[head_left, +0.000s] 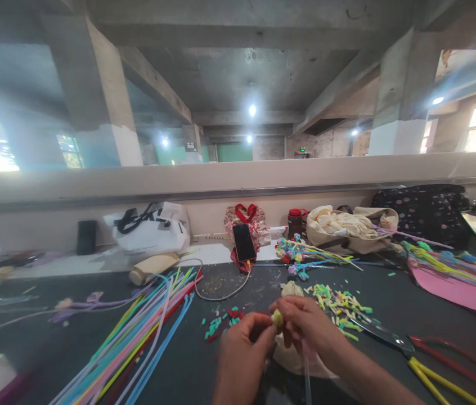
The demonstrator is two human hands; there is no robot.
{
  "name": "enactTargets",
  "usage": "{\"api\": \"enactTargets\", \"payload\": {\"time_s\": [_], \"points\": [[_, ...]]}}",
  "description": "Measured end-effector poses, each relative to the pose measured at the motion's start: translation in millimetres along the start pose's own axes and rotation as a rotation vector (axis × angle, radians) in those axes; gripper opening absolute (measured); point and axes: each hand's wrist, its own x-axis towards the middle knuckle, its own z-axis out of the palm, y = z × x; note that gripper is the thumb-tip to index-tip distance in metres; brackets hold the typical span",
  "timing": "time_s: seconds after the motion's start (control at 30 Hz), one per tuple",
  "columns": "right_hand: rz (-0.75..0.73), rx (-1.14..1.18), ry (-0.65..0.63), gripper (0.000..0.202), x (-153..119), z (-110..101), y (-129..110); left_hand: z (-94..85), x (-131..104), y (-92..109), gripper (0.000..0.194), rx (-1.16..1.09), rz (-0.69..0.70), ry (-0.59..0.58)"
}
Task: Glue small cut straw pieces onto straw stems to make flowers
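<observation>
My left hand (pixel 246 349) is closed in a pinch, its thumb and forefinger meeting at a small yellow fuzzy piece (pixel 278 318), which looks like pipe cleaner. From the other side my right hand (pixel 301 320) grips the same piece, with its lower fingers curled. A thin pale stem (pixel 307 374) runs down below the right hand; whether it joins the yellow piece I cannot tell. Beneath both hands lies a cream cloth (pixel 291 357). Short cut yellow and green pieces (pixel 339 304) are scattered just beyond the right hand, and teal and red ones (pixel 215 326) beside the left.
Long coloured pipe cleaners (pixel 137 337) lie at left. Large scissors (pixel 409 349) with red and yellow handles rest at right. Finished-looking flower stems (pixel 297 253), a phone (pixel 244 243) on a cable, a white bag (pixel 149 230), a cream fabric bag (pixel 347 225) and a dark backpack (pixel 419 216) stand farther back.
</observation>
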Motion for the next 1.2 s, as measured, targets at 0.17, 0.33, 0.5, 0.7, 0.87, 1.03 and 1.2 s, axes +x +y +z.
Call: {"api": "enactTargets", "payload": {"time_s": [0.17, 0.33, 0.5, 0.7, 0.87, 1.03, 1.2], "points": [[-0.036, 0.067, -0.006, 0.033, -1, -7, -6, -4.8, 8, -9, 0.027, -0.321, -0.165, -0.082], [-0.112, 0.063, -0.077, 0.03, -2, -8, -6, -8.9, 8, -12, 0.031, -0.45, -0.219, -0.15], [-0.119, 0.032, -0.068, 0.03, -1, -8, -3, -5.5, 7, -14, 0.035, -0.394, -0.252, -0.222], [-0.123, 0.025, -0.083, 0.033, 1, -9, 1, -1.9, 7, -18, 0.036, -0.404, -0.285, -0.318], [-0.118, 0.008, -0.09, 0.037, 3, -8, 4, 1.4, 7, -20, 0.033, -0.42, -0.3, -0.332], [-0.089, 0.07, 0.011, 0.037, 1, -5, 3, -0.4, 9, -19, 0.027, -0.599, -0.374, -0.256], [-0.048, 0.094, 0.038, 0.037, 3, 3, 8, -6.5, 10, -15, 0.027, -0.727, -0.366, -0.103]]}}
